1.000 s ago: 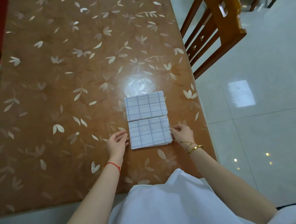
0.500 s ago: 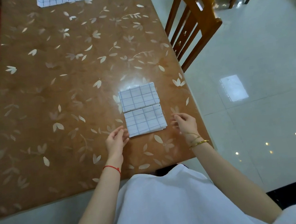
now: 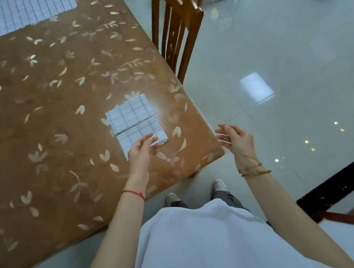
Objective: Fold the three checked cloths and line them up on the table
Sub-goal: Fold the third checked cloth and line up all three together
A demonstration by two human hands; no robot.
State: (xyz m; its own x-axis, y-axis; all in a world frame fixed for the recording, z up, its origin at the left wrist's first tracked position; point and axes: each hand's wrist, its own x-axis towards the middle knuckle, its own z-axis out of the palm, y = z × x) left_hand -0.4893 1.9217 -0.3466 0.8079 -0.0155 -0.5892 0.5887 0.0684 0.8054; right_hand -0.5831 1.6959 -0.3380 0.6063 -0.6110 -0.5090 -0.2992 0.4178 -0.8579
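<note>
Left grip: empty, fingers loosely curved, holding nothing. It hovers over the near corner of the nearer folded cloth; we cannot tell whether a fingertip touches it.

Right grip: likewise empty, fingers spread and relaxed. It is at 3 o'clock from the left one, out past the corner of the surface and over the floor. We judge both are free because this cloth needs no further handling.

Folded cloths, two: compact rectangular pads, white with a thin dark grid and soft layered edges. The farther folded cloth lies at 12 o'clock from the nearer, long edges touching. We take this as the start of the line.

Third cloth: at 10 o'clock, well apart at the far end. It is spread flat and partly cut off by the frame. We judge it remains to be folded and brought to the row.

Surface: glossy brown with a pale leaf pattern and a rounded corner. It looks slick, so cloth should slide on it readily.

Chair: at 1 o'clock, varnished wood with a slatted back, standing just beside the surface's edge.

Floor: pale polished tile, reflective.
</note>
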